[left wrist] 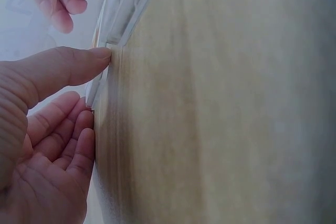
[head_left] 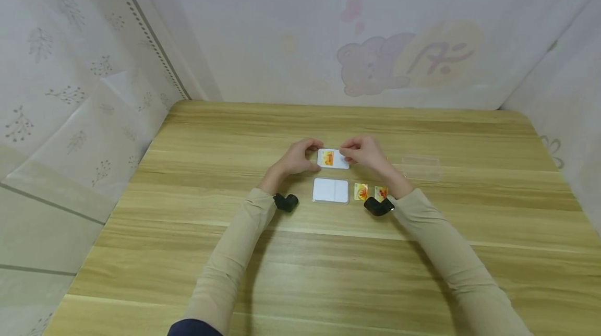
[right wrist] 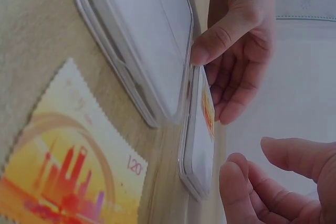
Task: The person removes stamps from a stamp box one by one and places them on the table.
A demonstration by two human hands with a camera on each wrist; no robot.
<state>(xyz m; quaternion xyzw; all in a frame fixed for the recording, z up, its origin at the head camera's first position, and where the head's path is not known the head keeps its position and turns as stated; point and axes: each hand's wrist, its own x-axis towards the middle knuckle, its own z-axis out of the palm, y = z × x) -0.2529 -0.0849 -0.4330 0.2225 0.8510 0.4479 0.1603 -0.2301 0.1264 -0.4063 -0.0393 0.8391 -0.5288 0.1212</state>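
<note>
Stamp [head_left: 327,158] on a white case [head_left: 336,162], bench [head_left: 305,258] beneath.
My left hand [head_left: 296,158] grasps the case by its edges; my right hand [head_left: 368,152], fingers loosely bent, released, hovers by its right end (second case [head_left: 331,191] lies nearer me, two loose stamps [head_left: 361,191] alongside).

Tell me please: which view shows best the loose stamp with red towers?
The right wrist view: the stamp is large, its towers and number clear. Head shows it small; left wrist, not at all.

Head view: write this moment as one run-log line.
left hand: holds farther case; right hand: at its right end; stamp: farther case, left half; two stamps: right of nearer case
</note>
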